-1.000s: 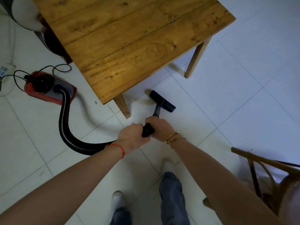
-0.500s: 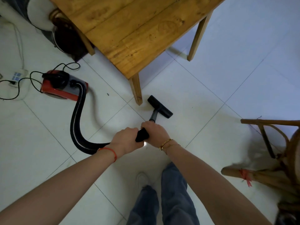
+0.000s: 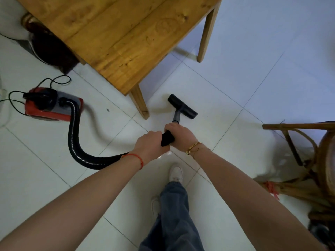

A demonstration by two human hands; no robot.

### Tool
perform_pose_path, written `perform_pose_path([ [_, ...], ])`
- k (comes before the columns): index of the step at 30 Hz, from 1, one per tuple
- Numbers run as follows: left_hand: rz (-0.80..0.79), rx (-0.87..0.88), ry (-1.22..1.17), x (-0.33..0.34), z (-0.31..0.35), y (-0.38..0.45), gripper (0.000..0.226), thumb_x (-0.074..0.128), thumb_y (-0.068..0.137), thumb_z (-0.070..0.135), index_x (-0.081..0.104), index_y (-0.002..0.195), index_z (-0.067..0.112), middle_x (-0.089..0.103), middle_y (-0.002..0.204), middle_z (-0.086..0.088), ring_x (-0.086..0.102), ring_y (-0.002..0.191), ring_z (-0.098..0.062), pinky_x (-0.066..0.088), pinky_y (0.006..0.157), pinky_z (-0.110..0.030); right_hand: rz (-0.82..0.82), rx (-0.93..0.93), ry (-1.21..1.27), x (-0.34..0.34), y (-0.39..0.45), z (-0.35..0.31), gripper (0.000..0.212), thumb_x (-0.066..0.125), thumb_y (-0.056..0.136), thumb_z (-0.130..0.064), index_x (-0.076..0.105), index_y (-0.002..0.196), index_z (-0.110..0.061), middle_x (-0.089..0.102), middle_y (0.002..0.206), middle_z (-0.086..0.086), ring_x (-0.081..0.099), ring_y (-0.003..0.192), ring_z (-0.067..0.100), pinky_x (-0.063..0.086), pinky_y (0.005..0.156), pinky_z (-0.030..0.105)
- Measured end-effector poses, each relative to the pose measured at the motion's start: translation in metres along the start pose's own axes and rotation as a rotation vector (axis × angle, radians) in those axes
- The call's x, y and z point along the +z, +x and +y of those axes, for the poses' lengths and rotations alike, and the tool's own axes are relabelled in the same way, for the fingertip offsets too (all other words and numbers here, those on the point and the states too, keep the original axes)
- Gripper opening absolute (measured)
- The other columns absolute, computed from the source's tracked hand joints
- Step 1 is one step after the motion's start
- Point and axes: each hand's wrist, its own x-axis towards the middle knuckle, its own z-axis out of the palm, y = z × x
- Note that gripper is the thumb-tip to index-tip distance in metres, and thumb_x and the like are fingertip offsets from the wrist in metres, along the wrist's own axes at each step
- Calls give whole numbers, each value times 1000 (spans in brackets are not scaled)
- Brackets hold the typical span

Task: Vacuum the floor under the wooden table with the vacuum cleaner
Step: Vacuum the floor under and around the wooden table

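A floor of pale white tiles [image 3: 235, 91] with thin dark grout lines is seen from above. One wooden table [image 3: 116, 33] fills the far middle; three of its legs are visible, one near the nozzle, one further right and part of one at the left. One vacuum cleaner [image 3: 52, 105], red and grey, is set on the floor at the left, with one black ribbed hose [image 3: 74, 142] curved from it to the hands and one thin black cord [image 3: 54, 82] looped beside it. One black floor nozzle [image 3: 182, 106] is laid on the tiles just right of the near table leg, outside the tabletop's edge. The wand's black handle [image 3: 167, 138] is gripped by two hands: the left hand [image 3: 150, 144] and the right hand [image 3: 179, 134], fingers curled round it. One wicker chair [image 3: 308, 160] is seen at the right edge. Open tile is left between the table and the chair.
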Motion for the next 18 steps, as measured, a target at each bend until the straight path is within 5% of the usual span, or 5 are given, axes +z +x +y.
perform_pose_path([
  [6,14,29,-48,-19,51,72,22,57,85,34,55,89,13,59,73,-1,59,64,-20,43,53,-25,20,60,20,-45,32,66,13,58,84,-13,57,97,-10,61,102,6,56,92,22,39,73,26],
  [18,17,44,-106,-60,121,175,17,56,86,30,52,85,14,52,65,4,53,60,-17,38,49,-22,-9,124,5,-125,92,153,18,59,82,-8,57,99,-11,61,105,5,53,103,23,47,88,36],
])
